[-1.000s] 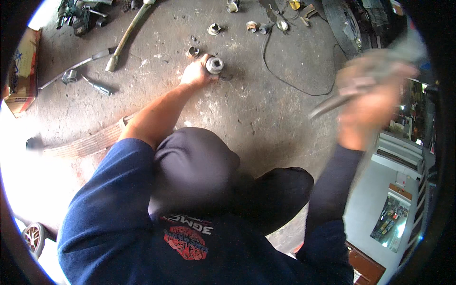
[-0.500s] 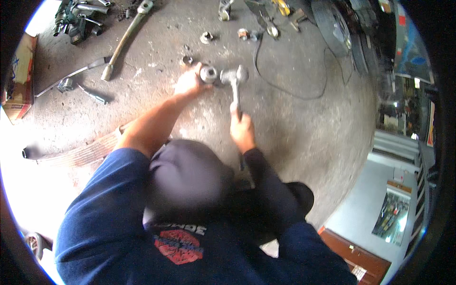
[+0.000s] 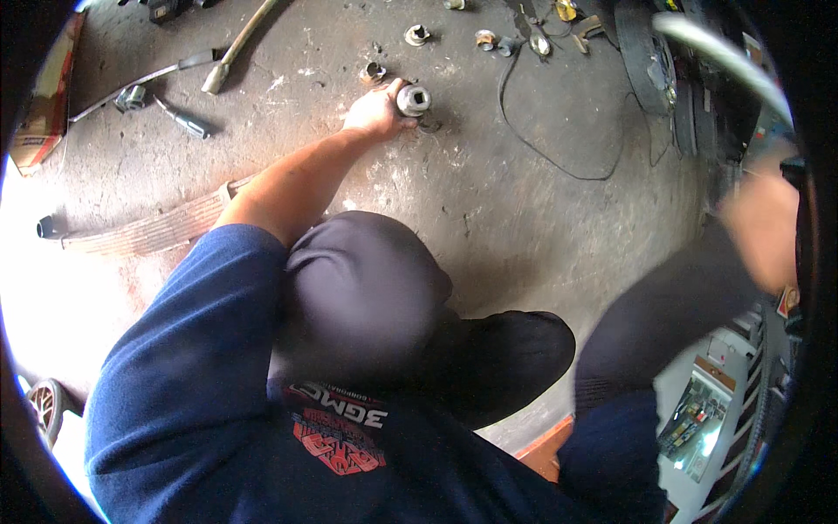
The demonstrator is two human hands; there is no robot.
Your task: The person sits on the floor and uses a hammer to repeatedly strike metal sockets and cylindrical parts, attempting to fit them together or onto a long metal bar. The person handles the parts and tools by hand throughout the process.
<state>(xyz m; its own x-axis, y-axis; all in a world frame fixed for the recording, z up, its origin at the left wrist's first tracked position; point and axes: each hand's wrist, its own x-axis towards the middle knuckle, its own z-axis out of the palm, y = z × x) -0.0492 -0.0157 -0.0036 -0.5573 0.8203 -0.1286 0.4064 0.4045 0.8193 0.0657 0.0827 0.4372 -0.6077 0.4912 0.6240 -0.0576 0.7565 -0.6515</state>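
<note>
On the floor ahead, my left hand (image 3: pixel 380 112) is closed round a large metal socket (image 3: pixel 414 100), its square drive hole facing up. What sits under the socket is hidden. My right hand (image 3: pixel 768 231), smeared by motion, is raised at the far right with its fingers wrapped round the hammer; the hammer (image 3: pixel 720 52) shows only as a pale blurred streak above the hand. Just beyond my left hand lies a small metal ring (image 3: pixel 373 73). Another round metal part (image 3: pixel 417 35) is farther out.
A leaf spring (image 3: pixel 161 223) lies at left, with a screwdriver (image 3: pixel 185 120) and a long metal bar (image 3: pixel 234 48) beyond it. A dark cable (image 3: pixel 559 168) curves over the floor. Tyres (image 3: pixel 642 57) stand at the far right; small metal parts (image 3: pixel 486 39) lie at the back.
My right hand has swung the hammer from beside the socket up and far to the right. My left hand still holds the socket. The whole view has shifted somewhat.
</note>
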